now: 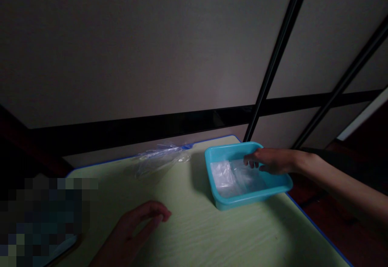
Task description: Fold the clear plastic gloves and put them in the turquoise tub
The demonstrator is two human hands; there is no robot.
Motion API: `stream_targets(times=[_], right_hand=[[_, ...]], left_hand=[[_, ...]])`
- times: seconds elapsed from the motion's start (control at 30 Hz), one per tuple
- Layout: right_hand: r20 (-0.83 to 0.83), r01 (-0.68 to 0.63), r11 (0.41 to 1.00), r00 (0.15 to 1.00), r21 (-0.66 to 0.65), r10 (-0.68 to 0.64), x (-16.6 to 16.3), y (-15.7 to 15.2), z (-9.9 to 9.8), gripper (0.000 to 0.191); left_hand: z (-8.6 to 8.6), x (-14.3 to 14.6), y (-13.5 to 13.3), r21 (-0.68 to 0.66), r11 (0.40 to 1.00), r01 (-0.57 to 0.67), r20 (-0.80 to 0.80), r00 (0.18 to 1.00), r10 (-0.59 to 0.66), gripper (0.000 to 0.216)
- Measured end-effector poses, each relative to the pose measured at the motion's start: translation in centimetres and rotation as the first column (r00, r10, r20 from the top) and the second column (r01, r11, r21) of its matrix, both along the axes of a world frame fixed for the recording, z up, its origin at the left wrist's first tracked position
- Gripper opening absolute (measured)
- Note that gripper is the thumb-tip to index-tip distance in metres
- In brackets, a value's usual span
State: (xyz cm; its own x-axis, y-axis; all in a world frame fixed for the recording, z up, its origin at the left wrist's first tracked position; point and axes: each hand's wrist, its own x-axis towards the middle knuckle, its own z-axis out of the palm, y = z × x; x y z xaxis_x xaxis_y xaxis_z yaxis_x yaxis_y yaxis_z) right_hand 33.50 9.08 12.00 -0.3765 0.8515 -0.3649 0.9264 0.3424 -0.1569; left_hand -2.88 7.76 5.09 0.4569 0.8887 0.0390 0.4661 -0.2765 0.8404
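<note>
My right hand (273, 160) reaches over the right side of a light blue plastic basin (242, 202). Its fingers are apart and slightly bent, with nothing visible in them. Inside the basin lie flat clear plastic bags (226, 176), just left of and below those fingers. My left hand (135, 228) hovers over the table near its front, to the left of the basin. Its thumb tip meets the curled fingers, leaving a loop of space, and nothing shows between them. Behind it a crumpled clear plastic bag (160, 159) with a blue edge lies on the tabletop.
The pale green table (194, 234) has a blue rim and stands against grey panels (151, 56) with black strips. A blurred-out item (45, 222) occupies the left front corner. Past the table's right edge is a dark red floor (327, 206).
</note>
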Motion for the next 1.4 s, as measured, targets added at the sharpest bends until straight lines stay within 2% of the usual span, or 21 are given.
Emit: stream_targets(times=[0.13, 0.23, 0.4, 0.47, 0.53, 0.67, 0.8, 0.93, 1.07, 1.2, 1.3, 1.4], right_hand=[[0.071, -0.033, 0.985, 0.997, 0.171, 0.022, 0.3, 0.3, 0.4, 0.031], [0.133, -0.081, 0.938, 0.99, 0.338, 0.037, -1.4, 0.4, 2.0, 0.022], [0.154, -0.229, 0.825, 0.973, 0.517, 0.174, -8.4, 0.0, 4.9, 0.019], [0.183, -0.305, 0.803, 0.952, 0.512, 0.244, -11.8, 0.2, 4.9, 0.017], [0.2, -0.339, 0.821, 0.94, 0.459, 0.276, -15.0, 0.9, 3.9, 0.018], [0.22, -0.3, 0.871, 0.949, 0.39, 0.228, -20.3, 3.4, -0.4, 0.017], [0.208, -0.209, 0.9, 0.969, 0.383, 0.136, -23.7, 5.3, -4.9, 0.023], [0.139, -0.15, 0.894, 0.985, 0.423, 0.099, -25.2, 5.5, -7.2, 0.028], [0.047, -0.087, 0.889, 0.996, 0.45, 0.074, -25.0, 5.5, -7.9, 0.027], [-0.09, 0.035, 0.898, 0.996, 0.439, 0.005, -24.2, 6.0, -7.8, 0.026], [-0.237, 0.159, 0.897, 0.969, 0.412, -0.063, -23.7, 6.8, -7.0, 0.027], [-0.413, 0.281, 0.89, 0.903, 0.359, -0.119, -23.4, 8.0, -5.4, 0.029]], left_hand=[[0.1, -0.3, -0.2, 0.006, 1.0, -0.002, 0.006, 1.0, 0.002, 0.022], [0.1, -0.5, -0.6, 0.011, 1.0, 0.003, 0.02, 1.0, -0.003, 0.02], [1.2, -0.6, -1.1, 0.006, 1.0, 0.025, 0.062, 0.998, -0.025, 0.017], [1.6, -0.7, -1.2, 0.009, 0.999, 0.031, 0.088, 0.996, -0.031, 0.017], [1.5, -0.8, -1.1, 0.009, 1.0, 0.03, 0.114, 0.993, -0.03, 0.017], [-0.2, -1.3, -0.6, -0.053, 0.998, 0.018, 0.24, 0.971, -0.005, 0.014], [-2.5, -2.1, -0.1, -0.117, 0.993, -0.024, 0.38, 0.923, 0.067, 0.012], [-3.5, -2.8, 0.1, -0.112, 0.99, -0.083, 0.426, 0.896, 0.123, 0.014], [-3.9, -3.0, 0.2, -0.123, 0.984, -0.128, 0.488, 0.855, 0.173, 0.016], [-4.1, -2.7, 0.2, -0.134, 0.978, -0.161, 0.545, 0.812, 0.208, 0.017], [-4.3, -2.5, 0.0, -0.144, 0.976, -0.165, 0.571, 0.791, 0.218, 0.018], [-4.4, -2.4, -0.1, -0.152, 0.975, -0.163, 0.59, 0.776, 0.222, 0.017]])
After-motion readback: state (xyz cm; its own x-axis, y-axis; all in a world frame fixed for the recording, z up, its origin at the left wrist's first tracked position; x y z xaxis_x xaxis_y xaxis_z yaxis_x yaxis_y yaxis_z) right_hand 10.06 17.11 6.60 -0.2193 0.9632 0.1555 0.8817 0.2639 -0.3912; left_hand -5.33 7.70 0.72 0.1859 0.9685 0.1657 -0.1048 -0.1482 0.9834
